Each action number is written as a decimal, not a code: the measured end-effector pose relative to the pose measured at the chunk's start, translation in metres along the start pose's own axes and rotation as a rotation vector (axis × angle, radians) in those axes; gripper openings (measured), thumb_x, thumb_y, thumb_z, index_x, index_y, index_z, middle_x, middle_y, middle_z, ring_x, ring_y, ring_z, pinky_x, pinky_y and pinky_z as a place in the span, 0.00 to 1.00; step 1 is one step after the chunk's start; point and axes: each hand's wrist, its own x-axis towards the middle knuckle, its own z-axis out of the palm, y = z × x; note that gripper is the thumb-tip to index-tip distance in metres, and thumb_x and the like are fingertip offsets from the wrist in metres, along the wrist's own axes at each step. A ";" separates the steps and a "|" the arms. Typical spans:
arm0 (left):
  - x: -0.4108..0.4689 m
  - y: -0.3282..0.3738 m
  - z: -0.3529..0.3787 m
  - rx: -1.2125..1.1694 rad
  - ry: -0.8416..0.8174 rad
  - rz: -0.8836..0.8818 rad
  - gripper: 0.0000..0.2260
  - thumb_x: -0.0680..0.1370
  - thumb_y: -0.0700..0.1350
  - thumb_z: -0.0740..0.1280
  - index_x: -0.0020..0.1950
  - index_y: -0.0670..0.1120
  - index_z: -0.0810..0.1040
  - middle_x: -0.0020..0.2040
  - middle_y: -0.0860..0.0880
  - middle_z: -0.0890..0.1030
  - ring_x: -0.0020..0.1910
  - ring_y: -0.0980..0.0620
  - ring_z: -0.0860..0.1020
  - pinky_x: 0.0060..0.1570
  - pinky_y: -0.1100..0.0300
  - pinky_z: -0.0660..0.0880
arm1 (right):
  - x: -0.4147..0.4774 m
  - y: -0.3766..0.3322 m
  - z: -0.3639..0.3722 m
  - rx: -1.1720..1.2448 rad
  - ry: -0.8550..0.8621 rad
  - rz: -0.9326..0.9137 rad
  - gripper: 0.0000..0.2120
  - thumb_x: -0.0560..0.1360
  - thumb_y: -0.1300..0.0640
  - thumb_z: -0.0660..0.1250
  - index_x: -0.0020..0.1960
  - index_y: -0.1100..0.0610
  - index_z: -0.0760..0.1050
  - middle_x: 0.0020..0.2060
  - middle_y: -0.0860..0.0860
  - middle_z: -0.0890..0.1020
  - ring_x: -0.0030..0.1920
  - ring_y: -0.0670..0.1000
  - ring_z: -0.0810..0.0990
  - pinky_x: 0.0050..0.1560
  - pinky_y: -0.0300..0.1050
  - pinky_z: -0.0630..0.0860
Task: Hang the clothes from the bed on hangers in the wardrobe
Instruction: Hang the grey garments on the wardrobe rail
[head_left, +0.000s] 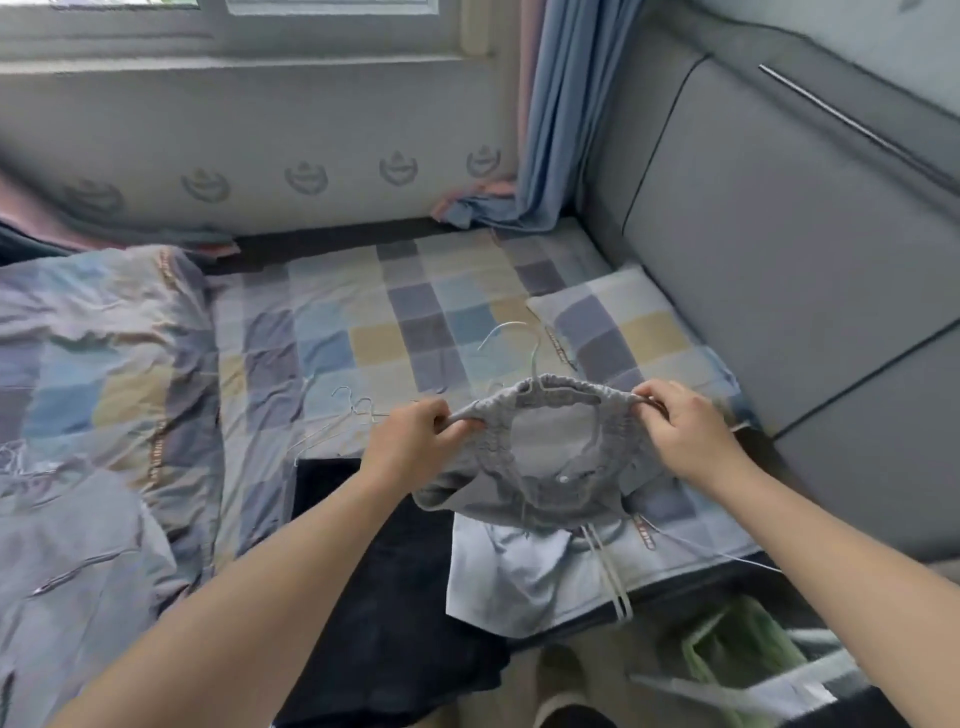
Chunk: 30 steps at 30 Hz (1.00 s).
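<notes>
I hold grey shorts (540, 483) with an elastic waistband and white drawstrings above the bed (363, 312). My left hand (415, 441) grips the waistband's left end and my right hand (685, 431) grips its right end, stretching it open. A thin wire hanger (535, 369) pokes its hook up through the waistband. Several more wire hangers (343, 421) lie on the checked sheet left of my left hand. A pale blue garment (524, 577) lies under the shorts, and a dark navy garment (384, 597) lies at the bed's front edge.
A checked pillow (628, 332) lies right of the shorts by the grey padded headboard (779, 249). A crumpled duvet (98, 395) fills the left. Blue curtain (561, 130) hangs at the back. A green and white basket (753, 660) stands on the floor, lower right.
</notes>
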 end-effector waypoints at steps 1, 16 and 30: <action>0.008 0.005 0.014 -0.002 -0.027 -0.007 0.24 0.76 0.66 0.65 0.33 0.47 0.67 0.29 0.52 0.71 0.31 0.50 0.69 0.30 0.55 0.60 | 0.004 0.013 -0.003 -0.001 -0.008 0.018 0.05 0.78 0.57 0.65 0.47 0.48 0.76 0.43 0.49 0.79 0.46 0.54 0.78 0.50 0.56 0.75; 0.087 -0.010 0.237 -0.031 -0.309 -0.510 0.24 0.78 0.65 0.64 0.35 0.47 0.64 0.31 0.50 0.71 0.30 0.50 0.69 0.30 0.55 0.61 | 0.127 0.209 0.094 -0.103 -0.473 0.141 0.06 0.79 0.50 0.63 0.52 0.46 0.78 0.46 0.47 0.80 0.50 0.53 0.78 0.51 0.53 0.75; 0.195 -0.069 0.319 0.119 -0.182 -0.615 0.22 0.77 0.66 0.63 0.36 0.49 0.67 0.40 0.48 0.76 0.45 0.42 0.76 0.41 0.51 0.68 | 0.220 0.267 0.210 -0.221 -0.407 0.171 0.08 0.82 0.50 0.57 0.54 0.51 0.73 0.54 0.53 0.77 0.57 0.59 0.74 0.54 0.54 0.66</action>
